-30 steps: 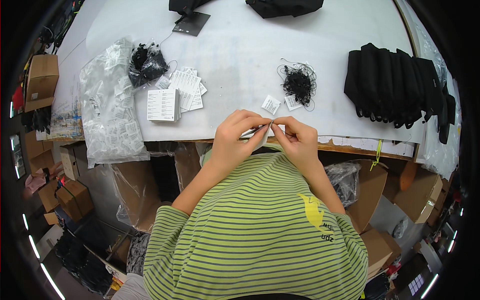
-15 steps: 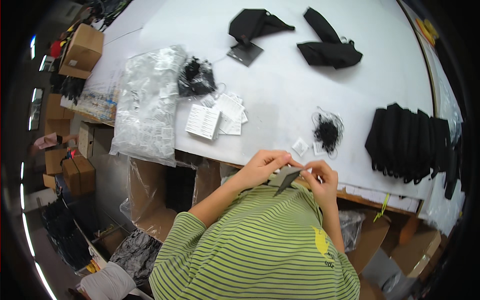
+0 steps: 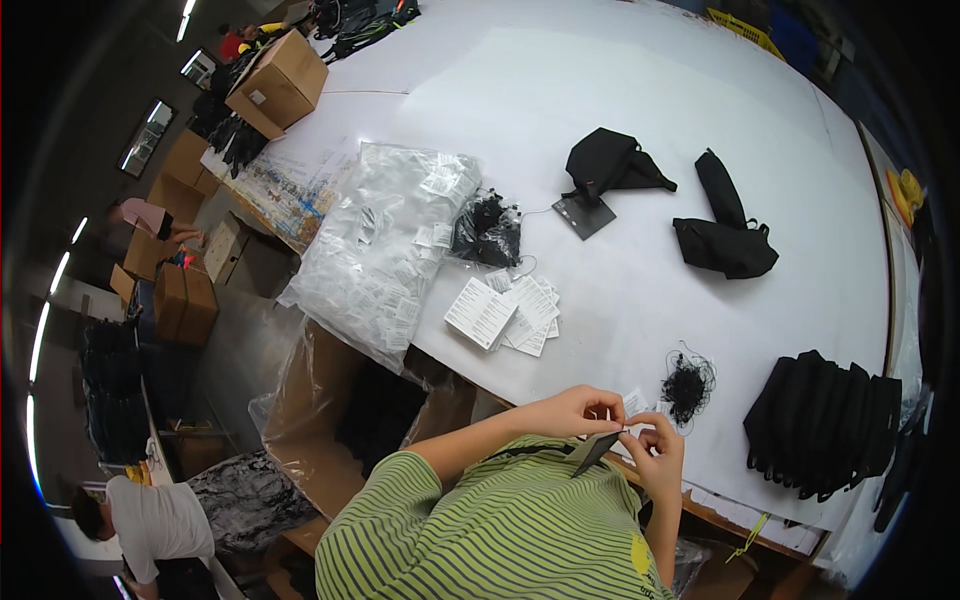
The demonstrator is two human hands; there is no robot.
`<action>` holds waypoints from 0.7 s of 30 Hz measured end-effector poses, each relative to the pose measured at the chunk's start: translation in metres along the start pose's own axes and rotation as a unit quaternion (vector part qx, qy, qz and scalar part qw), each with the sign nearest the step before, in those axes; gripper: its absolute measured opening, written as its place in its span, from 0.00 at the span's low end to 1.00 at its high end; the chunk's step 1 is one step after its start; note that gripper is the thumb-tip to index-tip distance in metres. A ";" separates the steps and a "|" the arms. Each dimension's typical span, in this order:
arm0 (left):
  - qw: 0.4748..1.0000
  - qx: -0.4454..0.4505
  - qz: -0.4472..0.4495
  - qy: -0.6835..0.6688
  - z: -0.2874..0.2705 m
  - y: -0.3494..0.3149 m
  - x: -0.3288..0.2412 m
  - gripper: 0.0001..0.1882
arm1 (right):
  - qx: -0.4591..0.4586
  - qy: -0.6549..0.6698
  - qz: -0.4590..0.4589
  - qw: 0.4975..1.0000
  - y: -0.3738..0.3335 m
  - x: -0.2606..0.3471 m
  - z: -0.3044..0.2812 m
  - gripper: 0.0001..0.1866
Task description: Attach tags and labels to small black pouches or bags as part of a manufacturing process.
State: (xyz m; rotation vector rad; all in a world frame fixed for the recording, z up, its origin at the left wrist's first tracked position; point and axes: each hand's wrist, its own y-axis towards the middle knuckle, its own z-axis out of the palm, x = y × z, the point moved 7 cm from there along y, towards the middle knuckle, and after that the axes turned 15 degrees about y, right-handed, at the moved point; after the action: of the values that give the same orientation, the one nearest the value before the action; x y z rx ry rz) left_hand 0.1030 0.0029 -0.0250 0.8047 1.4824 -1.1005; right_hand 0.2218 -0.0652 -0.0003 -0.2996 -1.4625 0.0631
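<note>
Left hand (image 3: 573,412) and right hand (image 3: 658,455) are pinching grey tag (image 3: 596,454) by table's (image 3: 610,310) near edge; slackening fingertips could be dropping it.

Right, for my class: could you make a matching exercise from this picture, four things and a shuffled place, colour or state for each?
1. dark grey piece
2. row of black fabric items
3. large plastic bag
4. hanging cord

A. clear, with white labels inside
B. yellow-green
C. where left hand and right hand meet
D. lined up side by side

Pairs: 1-C, 2-D, 3-A, 4-B
</note>
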 end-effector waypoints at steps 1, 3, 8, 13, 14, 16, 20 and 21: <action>1.000 0.005 0.002 -0.002 0.000 0.002 -0.004 0.07 | -0.005 -0.001 0.001 1.000 0.001 -0.003 -0.001 0.07; 1.000 0.000 0.008 -0.008 -0.001 0.008 -0.012 0.07 | -0.020 0.109 0.010 0.994 0.001 -0.013 -0.006 0.04; 0.996 -0.085 -0.002 -0.010 -0.025 0.016 -0.017 0.06 | -0.012 0.245 0.087 0.966 0.013 -0.011 0.003 0.04; 0.968 -0.119 0.109 0.195 -0.086 0.089 -0.021 0.07 | -0.049 0.253 0.027 0.966 0.017 -0.017 -0.021 0.04; 0.918 -0.231 0.154 0.284 -0.126 0.106 -0.021 0.09 | -0.067 0.246 0.018 0.967 0.016 -0.017 -0.027 0.04; 0.824 -0.462 0.160 0.287 -0.234 0.129 -0.010 0.16 | -0.084 0.238 0.016 0.968 0.011 -0.020 -0.032 0.04; 0.753 -0.607 -0.144 0.211 -0.367 0.147 0.033 0.40 | -0.107 0.239 0.028 0.965 -0.003 -0.031 -0.037 0.05; 0.767 -0.581 -0.214 0.168 -0.376 0.154 0.048 0.44 | -0.110 0.237 0.035 0.965 -0.006 -0.033 -0.037 0.05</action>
State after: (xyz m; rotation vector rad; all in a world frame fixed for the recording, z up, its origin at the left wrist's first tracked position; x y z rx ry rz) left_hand 0.1007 0.4046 -0.1040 -0.2711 2.2927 -0.1275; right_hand 0.2536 -0.0838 -0.0335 -0.5100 -0.9829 -0.1104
